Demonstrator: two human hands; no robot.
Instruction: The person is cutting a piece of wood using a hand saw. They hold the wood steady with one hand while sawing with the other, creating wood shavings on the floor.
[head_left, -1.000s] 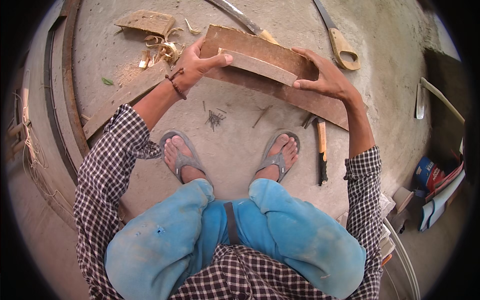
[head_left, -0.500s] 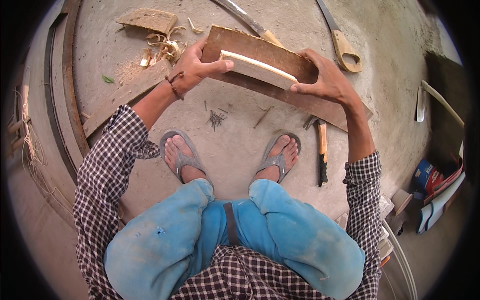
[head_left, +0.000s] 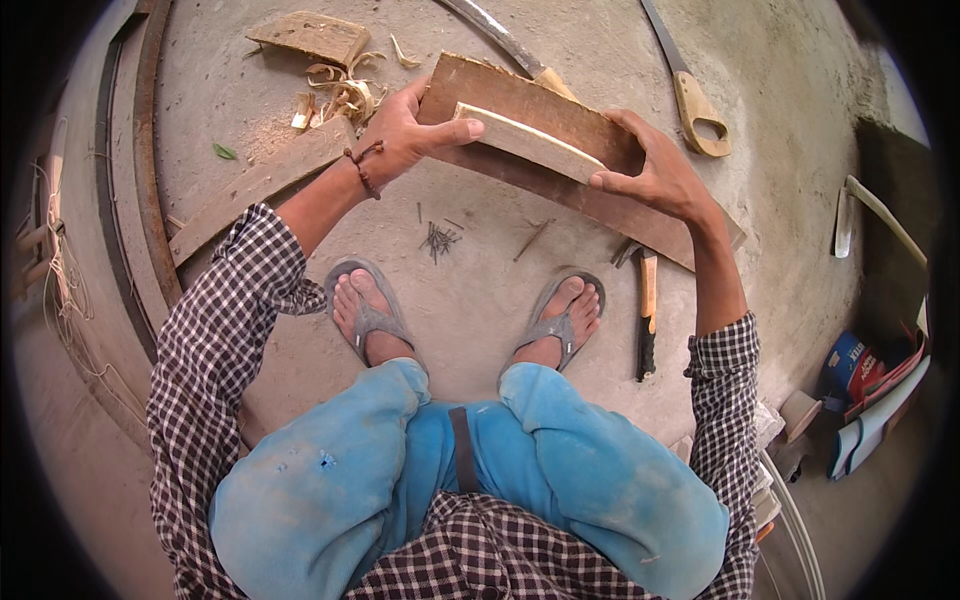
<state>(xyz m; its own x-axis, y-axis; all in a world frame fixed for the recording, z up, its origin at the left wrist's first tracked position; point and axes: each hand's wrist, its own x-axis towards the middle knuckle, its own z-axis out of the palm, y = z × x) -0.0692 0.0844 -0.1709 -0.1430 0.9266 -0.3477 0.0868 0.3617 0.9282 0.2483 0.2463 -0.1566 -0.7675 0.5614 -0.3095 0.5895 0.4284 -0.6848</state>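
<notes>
Both my hands hold a short wooden strip with a pale upper edge, in front of a wider brown board. My left hand is closed at the left ends, its thumb on the strip and its fingers reaching back to the board. At the right ends, my right hand grips likewise, thumb on the strip's corner. Some fingers are hidden behind the wood. Below them a longer brown plank slants across, partly covered by the held pieces and my right forearm.
A hammer lies right of my right foot; nails are scattered between my feet and the plank. Farther off are a handsaw, a curved tool with a wooden handle, wood shavings, a wood offcut and another plank.
The view has shifted slightly, so floor things sit a little farther right and lower. My hands keep the same grip, and the strip's pale edge looks a little narrower.
</notes>
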